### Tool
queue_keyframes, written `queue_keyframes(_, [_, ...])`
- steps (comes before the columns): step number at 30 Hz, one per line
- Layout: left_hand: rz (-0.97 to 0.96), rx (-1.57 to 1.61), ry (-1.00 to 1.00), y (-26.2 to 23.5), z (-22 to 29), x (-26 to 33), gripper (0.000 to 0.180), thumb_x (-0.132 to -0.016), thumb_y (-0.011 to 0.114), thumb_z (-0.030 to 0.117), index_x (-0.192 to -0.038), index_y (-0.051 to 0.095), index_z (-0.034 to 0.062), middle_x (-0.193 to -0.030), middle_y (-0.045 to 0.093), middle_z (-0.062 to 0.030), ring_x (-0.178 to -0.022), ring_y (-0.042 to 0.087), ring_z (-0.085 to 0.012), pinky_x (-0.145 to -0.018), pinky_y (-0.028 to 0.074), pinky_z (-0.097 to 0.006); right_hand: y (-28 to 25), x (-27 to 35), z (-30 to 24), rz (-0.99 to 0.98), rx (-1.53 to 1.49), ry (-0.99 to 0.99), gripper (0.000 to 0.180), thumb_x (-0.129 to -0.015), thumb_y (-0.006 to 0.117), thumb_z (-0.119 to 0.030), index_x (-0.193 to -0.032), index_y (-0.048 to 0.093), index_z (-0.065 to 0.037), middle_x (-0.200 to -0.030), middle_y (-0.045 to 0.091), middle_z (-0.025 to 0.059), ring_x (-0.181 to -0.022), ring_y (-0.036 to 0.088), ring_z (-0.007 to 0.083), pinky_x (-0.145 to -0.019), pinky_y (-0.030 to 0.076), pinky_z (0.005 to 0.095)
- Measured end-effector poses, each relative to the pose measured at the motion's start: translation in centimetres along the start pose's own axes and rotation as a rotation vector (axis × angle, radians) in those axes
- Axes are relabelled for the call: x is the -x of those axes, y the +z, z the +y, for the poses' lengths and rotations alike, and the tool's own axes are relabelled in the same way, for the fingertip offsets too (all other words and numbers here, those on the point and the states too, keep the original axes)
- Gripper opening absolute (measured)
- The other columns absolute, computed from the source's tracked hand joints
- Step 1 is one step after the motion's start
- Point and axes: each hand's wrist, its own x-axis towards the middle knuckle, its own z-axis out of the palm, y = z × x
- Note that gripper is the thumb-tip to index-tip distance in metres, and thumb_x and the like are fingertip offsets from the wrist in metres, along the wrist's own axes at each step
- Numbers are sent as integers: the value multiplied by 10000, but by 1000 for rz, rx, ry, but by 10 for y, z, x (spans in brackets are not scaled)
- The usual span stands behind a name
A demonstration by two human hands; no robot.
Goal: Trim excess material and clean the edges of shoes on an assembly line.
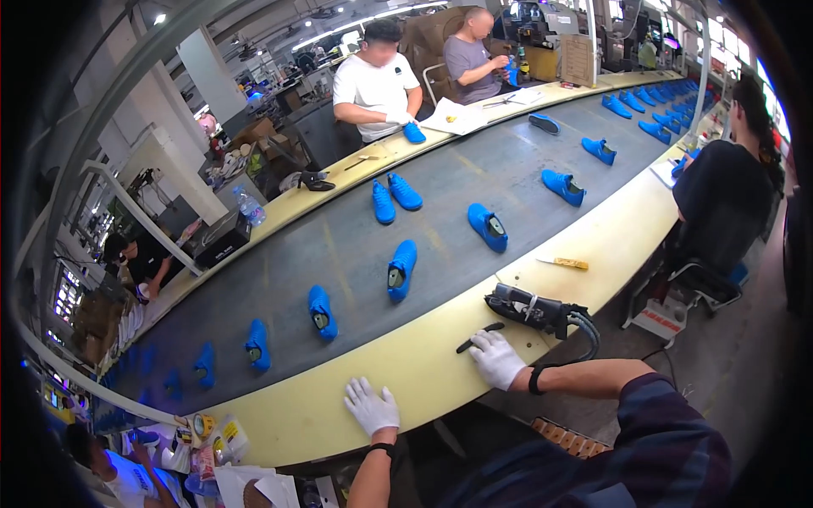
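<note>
Touching black tool (479, 336), right hand (496, 359); fingers' grip unclear

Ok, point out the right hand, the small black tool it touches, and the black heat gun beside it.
right hand (497, 359), head view, back of the white glove.
small black tool (479, 337), head view, middle of its handle.
black heat gun (525, 308), head view, top of its body.

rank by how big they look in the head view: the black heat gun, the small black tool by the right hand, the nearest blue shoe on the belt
1. Black heat gun, largest.
2. Nearest blue shoe, somewhat smaller, though it lies farther from the camera, so the gap is unsure.
3. Small black tool at the gloved right hand, clearly smallest.
</note>
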Motion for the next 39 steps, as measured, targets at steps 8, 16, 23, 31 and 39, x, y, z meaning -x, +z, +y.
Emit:
queue_keyframes(8, [52, 29, 11, 3, -5, 1, 713, -981, 615, 419, -1543, 493, -2, -1640, 462, -234, -1556, 372, -407, -1302, 219, -566, -2, -3, -3, 0, 4, -6, 254, -945, 611, -129, -1138, 696, 12, -1350, 657, 246, -1336, 594, 432, -1168, 433, 573])
queue_keyframes(16, [46, 33, 3, 3, -4, 3, 696, -982, 614, 401, -1534, 505, -8, -1640, 463, -237, -1550, 381, -409, -1299, 223, -576, -2, -3, -7, 12, 8, -5, 254, -930, 616, -119, -1134, 689, 14, -1332, 662, 245, -1328, 596, 435, -1161, 438, 570])
queue_keyframes(23, [57, 32, 32, 1, -6, -1, 693, -981, 625, 397, -1530, 500, -7, -1642, 457, -240, -1555, 371, -413, -1298, 223, -584, -3, -9, -6, 11, 2, -8, 252, -906, 649, -105, -1128, 676, 9, -1313, 658, 240, -1304, 599, 443, -1160, 438, 574])
queue_keyframes(31, [57, 61, 33, 1, -6, -1, 670, -983, 638, 354, -1526, 494, -12, -1634, 449, -261, -1554, 361, -428, -1298, 220, -586, 3, -9, -7, -6, 22, 8, 255, -907, 656, -112, -1131, 675, 8, -1336, 646, 239, -1319, 589, 443, -1164, 435, 574])
queue_keyframes(39, [69, 55, 59, 1, -7, 2, 660, -980, 640, 340, -1520, 502, -14, -1628, 453, -262, -1552, 363, -430, -1301, 219, -578, -1, -10, -10, -18, 2, 16, 247, -904, 658, -109, -1116, 687, 15, -1331, 651, 244, -1322, 588, 444, -1164, 438, 573])
